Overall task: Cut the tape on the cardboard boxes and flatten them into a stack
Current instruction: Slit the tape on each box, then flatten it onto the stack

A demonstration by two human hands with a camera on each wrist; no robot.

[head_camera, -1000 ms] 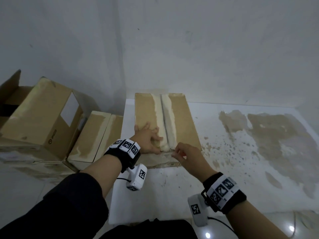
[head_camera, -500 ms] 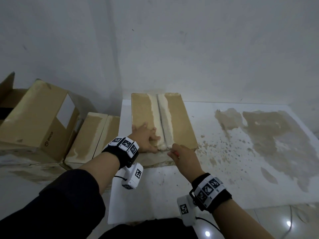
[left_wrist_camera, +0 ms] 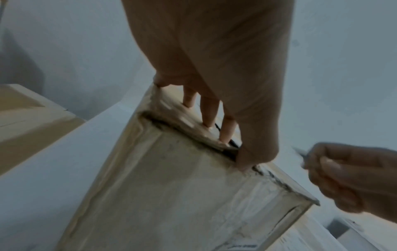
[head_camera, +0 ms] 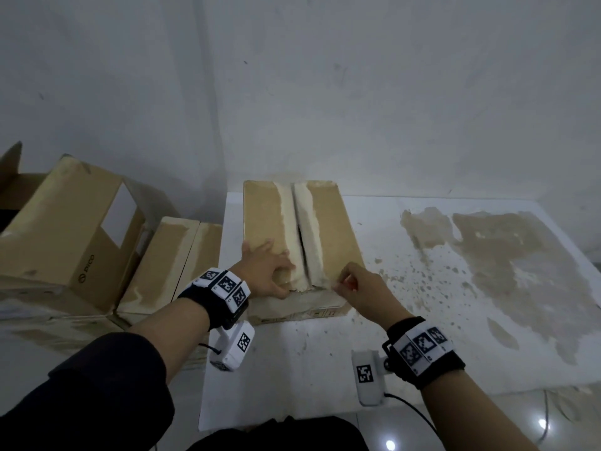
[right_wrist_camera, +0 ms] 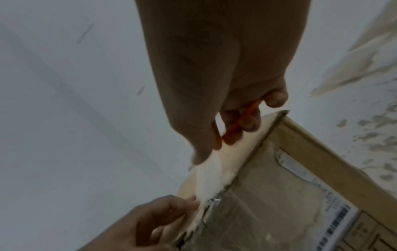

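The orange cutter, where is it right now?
In the right hand, the orange cutter sits by the near right corner of the box on the table.

Dim, bluish light throughout. 2 small glare spots shine on the glossy grey floor (head_camera: 390, 445) at the bottom of the head view, whose edges bow. Both wrist views are soft, grainy and smeared with motion blur.

A white table (head_camera: 422, 320) stands pushed into the corner, its far edge against a scuffed pale wall (head_camera: 357, 92). Large tan patches (head_camera: 520, 255) where the surface has peeled cover its right half, with small flecks (head_camera: 416, 271) scattered toward the middle. Below its near edge, glossy floor tiles (head_camera: 455, 431) reflect ceiling lights.
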